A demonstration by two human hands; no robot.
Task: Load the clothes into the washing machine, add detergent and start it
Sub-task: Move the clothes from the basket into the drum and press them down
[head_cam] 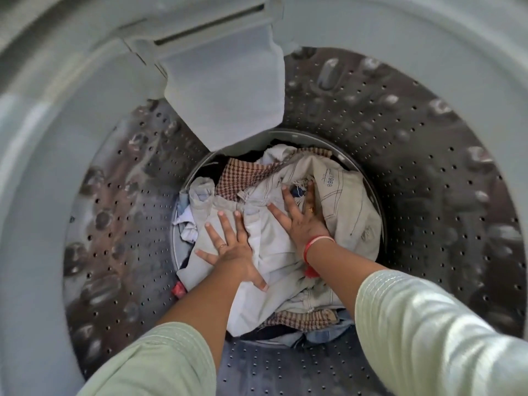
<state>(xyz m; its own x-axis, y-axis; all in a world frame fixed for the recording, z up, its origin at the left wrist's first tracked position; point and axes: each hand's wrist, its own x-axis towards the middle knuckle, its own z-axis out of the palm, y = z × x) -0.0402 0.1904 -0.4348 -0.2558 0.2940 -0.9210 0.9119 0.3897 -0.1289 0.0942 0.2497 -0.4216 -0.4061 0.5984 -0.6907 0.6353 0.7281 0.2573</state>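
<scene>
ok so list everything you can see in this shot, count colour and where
drum: one, shiny steel with holes, all round the laundry
tub ring: one, grey plastic, above the drum
mesh pouch: one, white, hanging from the ring at upper middle
pale clothes: several, cream and white, top of the pile on the drum floor
checked cloth: brown and white, shows at the far and near edges of the pile; cannot tell if one piece
blue clothes: a few, under the pile's near edge
red item: one, small, left edge of the pile
sleeves: two, pale green, on the forearms
bangle: red, right wrist
left hand: fingers spread, pressing flat on the pale clothes
right hand: fingers spread, pressing on the pale clothes
</scene>
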